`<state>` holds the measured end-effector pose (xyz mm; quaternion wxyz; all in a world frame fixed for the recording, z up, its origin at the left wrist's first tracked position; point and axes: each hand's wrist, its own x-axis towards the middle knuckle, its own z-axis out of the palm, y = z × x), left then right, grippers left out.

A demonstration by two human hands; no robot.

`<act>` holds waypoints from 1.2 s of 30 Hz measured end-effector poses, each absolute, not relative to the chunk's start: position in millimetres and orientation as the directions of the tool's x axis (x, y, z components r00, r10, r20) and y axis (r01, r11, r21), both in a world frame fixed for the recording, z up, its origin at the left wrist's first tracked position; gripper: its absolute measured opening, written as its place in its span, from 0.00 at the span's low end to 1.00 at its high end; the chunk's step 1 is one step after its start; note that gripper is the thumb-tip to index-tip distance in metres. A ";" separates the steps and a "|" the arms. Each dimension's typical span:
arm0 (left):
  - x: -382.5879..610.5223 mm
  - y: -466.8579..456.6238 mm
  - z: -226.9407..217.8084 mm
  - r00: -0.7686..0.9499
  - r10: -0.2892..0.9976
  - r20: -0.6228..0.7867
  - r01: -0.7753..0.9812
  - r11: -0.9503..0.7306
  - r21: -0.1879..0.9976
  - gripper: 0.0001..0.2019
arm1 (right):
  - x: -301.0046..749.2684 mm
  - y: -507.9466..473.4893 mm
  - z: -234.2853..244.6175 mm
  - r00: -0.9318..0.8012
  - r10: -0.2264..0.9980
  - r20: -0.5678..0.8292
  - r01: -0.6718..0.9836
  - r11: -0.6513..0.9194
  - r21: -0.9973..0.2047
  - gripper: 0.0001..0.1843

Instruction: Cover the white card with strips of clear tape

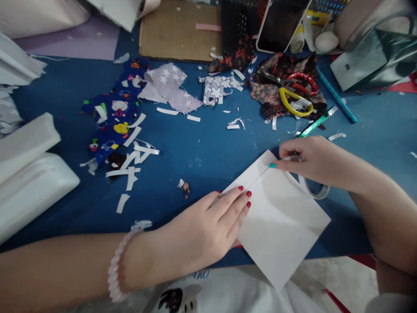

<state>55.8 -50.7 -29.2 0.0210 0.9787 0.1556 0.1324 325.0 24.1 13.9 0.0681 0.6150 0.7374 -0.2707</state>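
My left hand lies flat on a square of white paper, its fingers stretched toward the paper's far edge. Along that edge runs a pale strip of tape. At the paper's far corner, my right hand is closed in a pinch, the thumb resting on the strip's end. A roll of white tape sits just under the right hand, beside the paper, partly hidden. The pinched fingertips partly cover what is between them. Something red shows a little under my left hand.
Scissors with red and yellow handles lie on dark floral cloth. Nearby are a green cutter and a blue pen. Several paper strips and blue printed fabric are at left. A phone leans at the back.
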 end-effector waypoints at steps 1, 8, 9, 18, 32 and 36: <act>55.8 -50.7 -29.2 0.917 0.309 0.251 0.298 -0.951 0.082 0.22 | 324.8 24.1 13.9 -0.231 0.871 -0.433 0.944 0.094 -0.315 0.17; 56.2 -50.9 -29.4 0.916 0.312 0.253 0.301 -0.950 0.083 0.22 | 323.7 23.6 14.6 -0.228 0.871 -0.436 0.946 0.091 -0.312 0.16; 56.2 -51.0 -29.3 0.915 0.313 0.255 0.302 -0.950 0.085 0.22 | 323.4 23.6 14.8 -0.228 0.871 -0.435 0.947 0.093 -0.309 0.16; 55.4 -50.8 -29.1 0.916 0.311 0.253 0.296 -0.950 0.094 0.22 | 318.9 24.5 16.6 -0.194 0.876 -0.441 0.959 0.075 -0.273 0.17; 57.4 -27.4 -17.2 0.931 0.315 0.187 0.251 -0.920 0.301 0.24 | 330.3 22.1 7.2 -0.288 0.890 -0.352 0.928 0.168 -0.334 0.17; 64.8 -19.2 -18.0 0.935 0.331 0.131 0.267 -0.895 0.356 0.23 | 328.5 22.8 7.9 -0.302 0.883 -0.358 0.927 0.183 -0.328 0.18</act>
